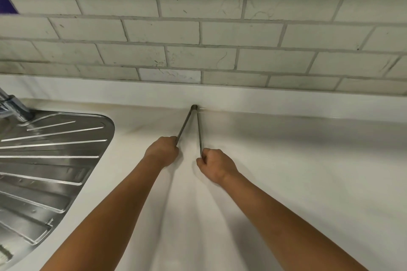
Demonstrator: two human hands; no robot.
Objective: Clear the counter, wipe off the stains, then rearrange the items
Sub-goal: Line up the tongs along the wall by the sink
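Fingers (pixel 199 161) of both hands grip tongs (pixel 193 124).

White counter (pixel 286 160), grey-veined brick-pattern tiles (pixel 198 2), ribbed silver drainboard (pixel 55 156).

both arms stretched forward, left hand (pixel 162 149) fisted, right hand (pixel 217 165) fisted (each gripping something thin)
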